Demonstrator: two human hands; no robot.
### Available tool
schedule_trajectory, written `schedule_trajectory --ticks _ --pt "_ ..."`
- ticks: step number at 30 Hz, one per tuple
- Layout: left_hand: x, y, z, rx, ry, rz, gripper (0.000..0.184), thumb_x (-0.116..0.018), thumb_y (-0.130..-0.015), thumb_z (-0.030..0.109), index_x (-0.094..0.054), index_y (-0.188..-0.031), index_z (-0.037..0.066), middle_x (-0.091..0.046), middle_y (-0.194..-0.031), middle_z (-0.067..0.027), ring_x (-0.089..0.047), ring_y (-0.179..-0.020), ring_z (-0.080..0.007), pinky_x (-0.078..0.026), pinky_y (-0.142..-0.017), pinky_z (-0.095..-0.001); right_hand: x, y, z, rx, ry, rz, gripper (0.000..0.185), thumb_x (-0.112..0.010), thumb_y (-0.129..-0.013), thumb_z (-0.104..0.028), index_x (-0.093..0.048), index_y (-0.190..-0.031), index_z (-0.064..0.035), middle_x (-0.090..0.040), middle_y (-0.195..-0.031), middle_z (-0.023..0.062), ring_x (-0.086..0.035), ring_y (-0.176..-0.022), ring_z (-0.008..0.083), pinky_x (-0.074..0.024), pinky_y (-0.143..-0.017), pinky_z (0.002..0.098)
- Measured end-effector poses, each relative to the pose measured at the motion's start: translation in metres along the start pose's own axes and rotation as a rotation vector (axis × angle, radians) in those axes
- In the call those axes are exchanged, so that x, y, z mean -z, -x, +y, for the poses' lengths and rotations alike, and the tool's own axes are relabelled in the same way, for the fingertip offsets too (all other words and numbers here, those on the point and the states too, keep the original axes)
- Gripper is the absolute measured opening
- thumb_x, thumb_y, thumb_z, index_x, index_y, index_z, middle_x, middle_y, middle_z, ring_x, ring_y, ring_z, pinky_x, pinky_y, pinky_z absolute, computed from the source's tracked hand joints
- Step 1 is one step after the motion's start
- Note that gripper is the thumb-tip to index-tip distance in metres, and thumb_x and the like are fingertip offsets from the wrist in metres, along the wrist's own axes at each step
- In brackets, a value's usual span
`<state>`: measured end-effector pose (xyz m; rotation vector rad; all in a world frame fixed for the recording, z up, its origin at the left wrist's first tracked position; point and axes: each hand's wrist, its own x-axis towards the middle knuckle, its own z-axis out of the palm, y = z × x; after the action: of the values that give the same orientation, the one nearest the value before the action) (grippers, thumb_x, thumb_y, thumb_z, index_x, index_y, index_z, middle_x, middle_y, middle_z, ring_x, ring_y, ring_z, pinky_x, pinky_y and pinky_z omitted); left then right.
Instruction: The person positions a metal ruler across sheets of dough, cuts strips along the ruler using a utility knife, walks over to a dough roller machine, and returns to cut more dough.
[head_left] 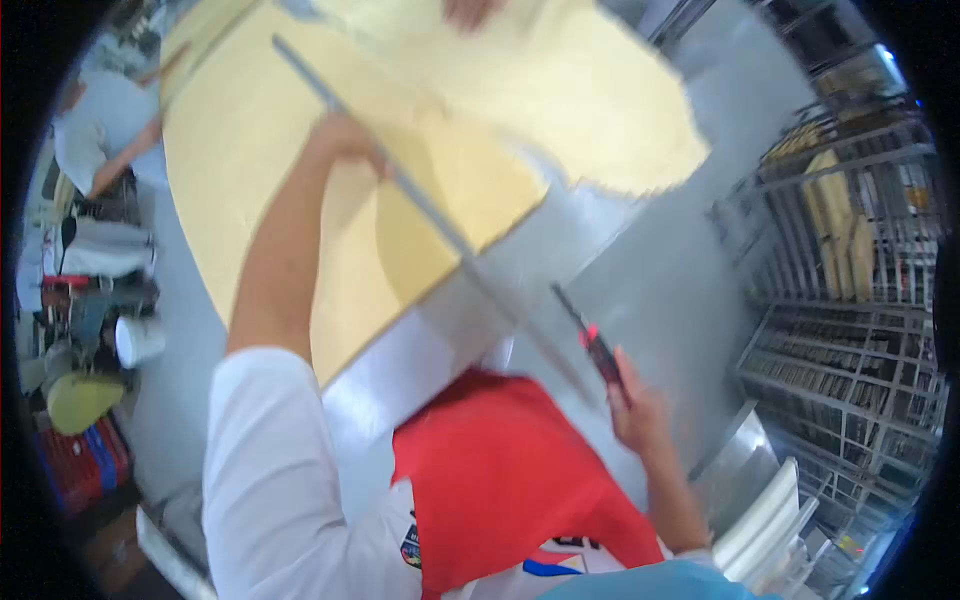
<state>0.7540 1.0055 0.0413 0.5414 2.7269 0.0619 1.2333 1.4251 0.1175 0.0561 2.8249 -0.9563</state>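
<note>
A large pale yellow sheet (pixel 235 180) with curved, uneven edges spreads over a grey work table (pixel 650 275). Across the sheet slants a long, narrow metal straightedge (pixel 430 210), its near end reaching past the sheet toward my body. My left hand (pixel 350 142) is closed around the straightedge near its far end, against the sheet. Off to the right of the sheet, my right hand (pixel 640 410) grips a utility knife (pixel 602 357) with a black-and-red handle. Its slim dark tip points up and away from me, apart from the sheet. Motion blurs both hands somewhat.
Another person's hand (pixel 470 12) rests at the far edge of the sheet. At the left stands a co-worker in a white shirt (pixel 100 120). Metal racks (pixel 840 340) line the right side. A white bucket (pixel 140 341) and red crates (pixel 85 465) are at the left.
</note>
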Motion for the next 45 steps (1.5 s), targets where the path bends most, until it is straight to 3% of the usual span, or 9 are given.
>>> schedule_trajectory --ticks 3,6,8,15,17,23,30,36,45 --pt "-0.01 -0.005 -0.004 0.077 -0.046 0.073 0.105 -0.097 -0.041 0.054 -0.063 -0.133 0.014 -0.059 -0.141 -0.0156 -0.051 -0.134 -0.0316 -0.038 -0.115 -0.0434 -0.024 0.019 0.024 -0.205 -0.098 0.138 0.054 -0.057 -0.098 -0.025 -0.048 -0.148 -0.0058 -0.07 -0.115 0.0249 -0.069 -0.099 0.0453 -0.0545 -0.084 0.0509" --pt "-0.012 -0.008 -0.007 0.189 -0.003 0.033 0.149 -0.099 -0.031 0.061 -0.039 -0.155 0.004 -0.039 -0.16 -0.0222 -0.037 -0.148 -0.0371 -0.032 -0.121 -0.0454 -0.025 0.016 -0.001 -0.221 -0.378 0.321 0.03 -0.053 -0.094 -0.026 -0.065 -0.106 -0.0007 -0.066 -0.07 0.0077 -0.063 -0.057 0.0184 -0.0509 -0.057 0.0346" --pt "0.005 0.014 0.009 0.211 -0.035 0.039 0.132 -0.097 -0.036 0.062 -0.054 -0.146 0.005 -0.038 -0.159 -0.023 -0.036 -0.148 -0.0382 -0.032 -0.121 -0.0453 -0.031 0.018 0.003 -0.209 -0.436 0.328 0.029 -0.054 -0.095 -0.021 -0.064 -0.109 0.0014 -0.067 -0.073 0.0065 -0.062 -0.056 0.0146 -0.0508 -0.055 0.032" --pt "0.035 0.036 0.041 0.363 -0.102 -0.149 0.14 -0.093 -0.046 0.07 -0.038 -0.158 0.008 -0.028 -0.164 -0.026 -0.022 -0.152 -0.0454 -0.025 -0.123 -0.0515 -0.03 0.007 0.012 -0.231 -0.449 0.401 0.028 -0.059 -0.095 -0.02 -0.062 -0.116 -0.0016 -0.072 -0.077 0.0084 -0.073 -0.073 0.026 -0.0563 -0.071 0.0414" --pt "0.025 0.031 0.035 0.396 -0.046 -0.009 0.121 -0.095 -0.046 0.067 -0.058 -0.144 0.006 -0.033 -0.161 -0.0269 -0.028 -0.15 -0.0445 -0.028 -0.122 -0.0516 -0.032 0.001 0.019 -0.21 -0.416 0.372 0.031 -0.057 -0.097 -0.019 -0.059 -0.121 0.0004 -0.071 -0.078 0.0079 -0.068 -0.067 0.0203 -0.0549 -0.065 0.0365" --pt "0.048 0.034 0.045 0.305 -0.11 -0.263 0.127 -0.093 -0.047 0.069 -0.053 -0.148 0.004 -0.032 -0.161 -0.0287 -0.026 -0.151 -0.0447 -0.028 -0.122 -0.051 -0.033 -0.016 -0.005 -0.302 -0.536 0.359 0.031 -0.058 -0.096 -0.022 -0.061 -0.12 -0.0027 -0.073 -0.079 0.0087 -0.072 -0.071 0.0265 -0.0559 -0.071 0.0411" --pt "0.041 0.033 0.045 0.378 -0.156 -0.155 0.129 -0.092 -0.043 0.073 -0.055 -0.146 0.005 -0.041 -0.158 -0.0201 -0.033 -0.149 -0.0383 -0.033 -0.12 -0.0461 -0.027 -0.021 0.016 -0.285 -0.442 0.301 0.033 -0.059 -0.094 -0.021 -0.062 -0.122 -0.0036 -0.074 -0.084 0.0094 -0.072 -0.08 0.0288 -0.0553 -0.078 0.0413" --pt "0.03 0.021 0.034 0.335 -0.089 -0.197 0.129 -0.094 -0.046 0.069 -0.052 -0.148 0.003 -0.028 -0.162 -0.0298 -0.023 -0.152 -0.0461 -0.026 -0.123 -0.0522 -0.015 -0.013 0.016 -0.285 -0.417 0.42 0.032 -0.061 -0.093 -0.018 -0.062 -0.122 -0.0037 -0.074 -0.085 0.0108 -0.073 -0.082 0.0298 -0.0554 -0.079 0.0413" --pt "0.015 0.016 0.027 0.401 -0.228 -0.085 0.128 -0.093 -0.042 0.072 -0.055 -0.146 0.007 -0.045 -0.157 -0.0171 -0.035 -0.148 -0.038 -0.031 -0.121 -0.0462 -0.032 -0.001 0.043 -0.301 -0.44 0.208 0.036 -0.066 -0.093 -0.024 -0.065 -0.127 -0.0109 -0.075 -0.089 0.0081 -0.072 -0.081 0.0258 -0.055 -0.079 0.0405"
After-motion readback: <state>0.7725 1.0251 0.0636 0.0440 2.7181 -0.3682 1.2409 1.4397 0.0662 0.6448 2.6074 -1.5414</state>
